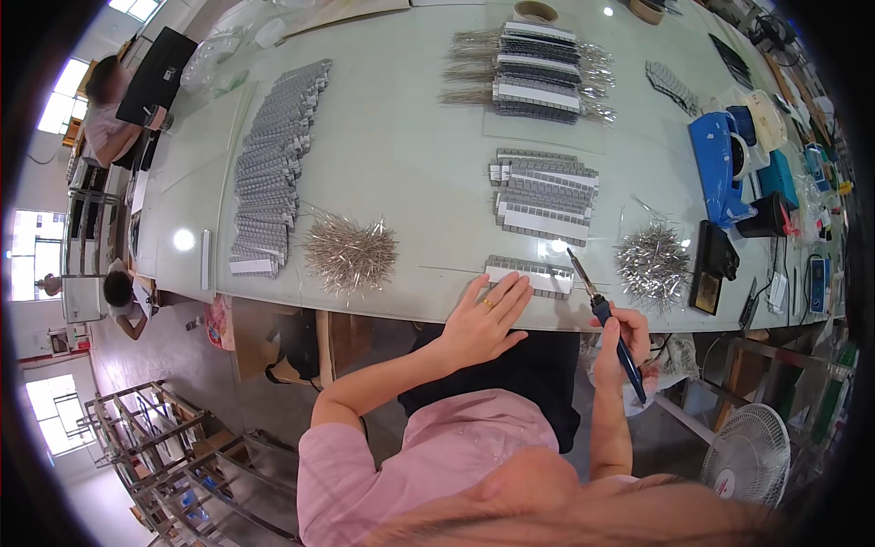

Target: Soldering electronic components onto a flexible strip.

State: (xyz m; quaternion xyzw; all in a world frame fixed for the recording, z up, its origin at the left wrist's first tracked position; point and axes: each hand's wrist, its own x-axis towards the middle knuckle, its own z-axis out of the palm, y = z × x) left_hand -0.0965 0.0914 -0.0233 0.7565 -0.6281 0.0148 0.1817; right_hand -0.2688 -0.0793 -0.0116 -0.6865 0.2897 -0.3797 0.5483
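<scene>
My left hand (490, 314) lies flat with its fingers stretched over a short strip of grey segments with a white band (552, 281), near the table's front edge. From the strip's left end a thin wire (447, 269) sticks out. In my right hand (622, 339) is a soldering iron (629, 366), its dark blue handle slanting down and its metal tip pointing up and left, apart from the strip. Just beyond lies a stack of similar strips (545, 221). A pile of silvery wire pieces (653, 262) sits right of the iron, and a larger one (349, 253) sits to the left.
A long row of grey strips (273, 164) runs along the left. Wired strips (538, 96) are stacked at the back under a tape roll (535, 12). At right stand a blue device (717, 164) and a dark tray (706, 283); a fan (747, 456) is below. Other people sit at left.
</scene>
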